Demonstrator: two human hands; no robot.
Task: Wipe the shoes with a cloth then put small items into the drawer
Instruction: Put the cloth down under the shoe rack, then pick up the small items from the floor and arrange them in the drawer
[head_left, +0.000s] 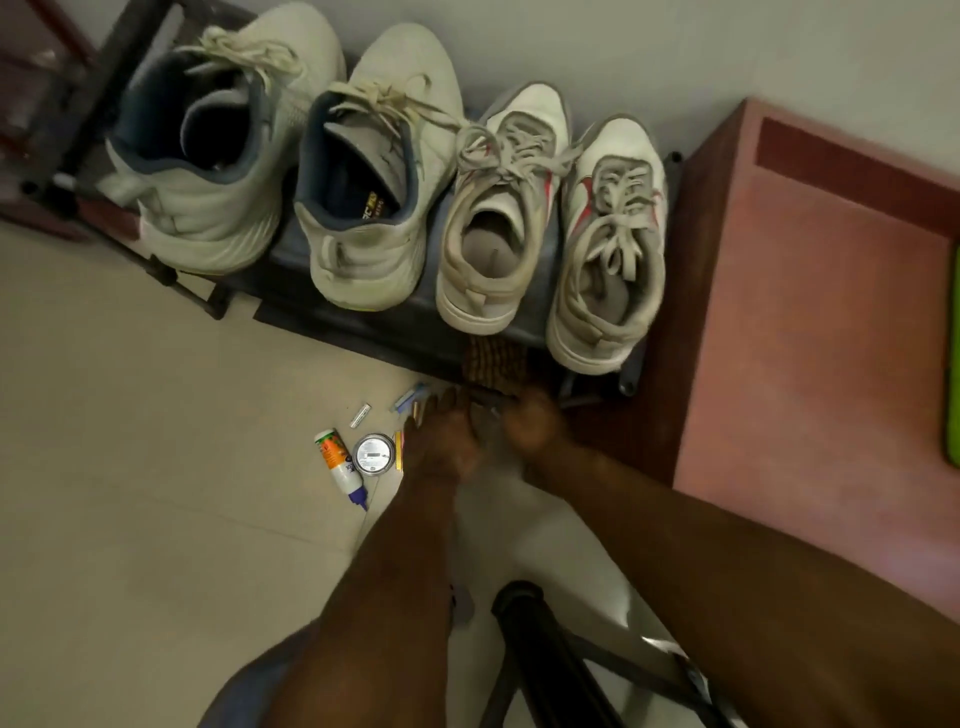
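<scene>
Shoes: four pale sneakers (363, 176) sit heels-out in a row on the dark rack (291, 270), so every upper is easy for you to reach.
Cloth: a brown ribbed cloth (488, 364) hangs off the rack's front edge, just above your hands.
Left hand: your left hand (439, 441) reaches low under the rack with fingers extended; I cannot tell whether it holds anything.
Right hand: your right hand (535, 426) is curled beside it near a dark object; its hold is blurred.
Small items: a glue bottle (340, 467), a round tin (374, 455) and a small tube (360, 415) lie together on the floor, likely awaiting the drawer.
Drawer: not identifiable; only a reddish cabinet (810, 312) stands beside the rack.
</scene>
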